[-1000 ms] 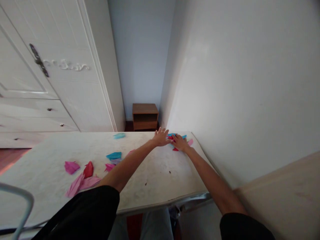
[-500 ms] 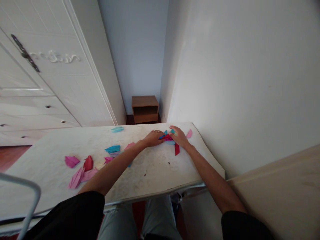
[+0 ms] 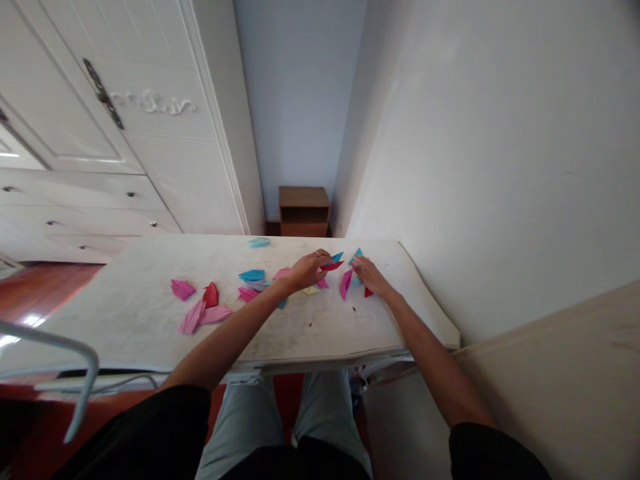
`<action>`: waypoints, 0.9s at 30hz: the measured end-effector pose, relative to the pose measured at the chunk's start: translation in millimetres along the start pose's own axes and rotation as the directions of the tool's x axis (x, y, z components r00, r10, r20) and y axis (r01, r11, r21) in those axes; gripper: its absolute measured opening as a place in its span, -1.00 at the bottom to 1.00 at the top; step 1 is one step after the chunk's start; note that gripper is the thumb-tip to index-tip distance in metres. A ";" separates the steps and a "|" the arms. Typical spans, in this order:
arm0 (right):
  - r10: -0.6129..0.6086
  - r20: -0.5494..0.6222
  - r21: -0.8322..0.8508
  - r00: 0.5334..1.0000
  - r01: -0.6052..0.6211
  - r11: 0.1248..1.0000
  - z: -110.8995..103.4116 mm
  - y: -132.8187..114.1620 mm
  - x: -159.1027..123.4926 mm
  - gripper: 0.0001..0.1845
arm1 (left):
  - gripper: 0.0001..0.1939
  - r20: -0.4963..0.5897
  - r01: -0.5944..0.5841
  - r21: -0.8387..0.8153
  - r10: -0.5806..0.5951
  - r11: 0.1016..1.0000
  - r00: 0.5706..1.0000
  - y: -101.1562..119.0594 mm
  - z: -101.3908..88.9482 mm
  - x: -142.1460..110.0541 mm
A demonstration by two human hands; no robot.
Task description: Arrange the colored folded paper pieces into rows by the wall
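Left grip (image 3: 306, 271) pinches a red piece (image 3: 333, 266); a blue piece (image 3: 357, 255) touches the right grip (image 3: 371, 275), closure unclear; light pressure suits both.

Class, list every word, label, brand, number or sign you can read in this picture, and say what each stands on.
None: no text can be read anywhere.
The coloured paper pieces show no readable print; any tiny marks would be too small to make out.
The raised scrollwork on the white wardrobe looks like ornament, not lettering.
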State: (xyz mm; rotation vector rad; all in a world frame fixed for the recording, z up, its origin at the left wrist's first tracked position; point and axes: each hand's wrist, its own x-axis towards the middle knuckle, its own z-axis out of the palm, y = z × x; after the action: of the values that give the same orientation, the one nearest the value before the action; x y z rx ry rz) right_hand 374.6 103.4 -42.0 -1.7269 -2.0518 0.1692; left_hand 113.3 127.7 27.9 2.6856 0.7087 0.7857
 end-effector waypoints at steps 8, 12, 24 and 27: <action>-0.195 -0.013 -0.007 0.981 0.195 0.981 12.2 -28.1 -34.6 -0.09 | -0.76 -0.552 0.323 -0.055 -0.298 0.945 0.779 6.5 -64.3 -121.4; -0.264 -0.037 0.012 0.964 0.264 0.964 16.8 -50.5 -32.8 -0.30 | -0.79 -0.653 0.559 -0.104 -0.480 0.823 0.586 4.8 -81.0 -194.9; -0.350 -0.104 0.228 0.931 0.364 0.903 25.8 -116.8 -13.3 -0.50 | -0.76 -0.667 0.645 0.072 -0.444 0.761 0.598 12.4 -87.6 -240.5; -0.165 -0.223 0.130 0.961 0.196 0.972 21.3 -95.3 1.5 -0.27 | -0.54 -0.583 0.655 0.137 -0.475 0.743 0.660 13.7 -79.0 -248.8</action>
State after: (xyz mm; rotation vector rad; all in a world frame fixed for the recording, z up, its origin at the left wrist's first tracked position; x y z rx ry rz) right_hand 279.6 89.1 -25.0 -1.3952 -1.9732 0.0769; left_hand -108.8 -4.7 -10.7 2.2279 1.8771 1.2911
